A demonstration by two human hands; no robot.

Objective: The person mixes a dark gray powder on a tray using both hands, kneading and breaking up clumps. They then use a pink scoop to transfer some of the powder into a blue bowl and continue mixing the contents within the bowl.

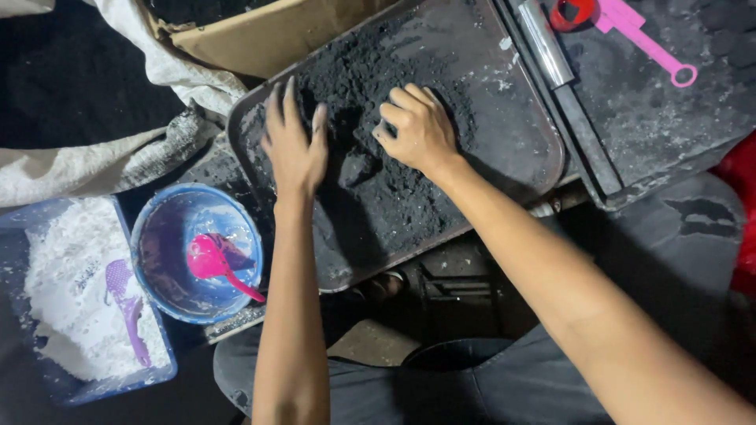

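Black powder lies in a heap on the dark metal tray, and both hands are in it: the left hand lies flat with fingers spread, and the right hand is curled, digging in its fingertips. This looks like the mixing step, and the next move calls for pulling loose powder into the middle. Beside the tray sit a blue bowl with a pink spoon and a tub of white powder.

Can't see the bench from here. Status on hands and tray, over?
Left hand flat, fingers spread on black powder. Right hand curled, digging into it. Both inside dark metal tray. Blue bowl with pink spoon beside tray, not blocking.
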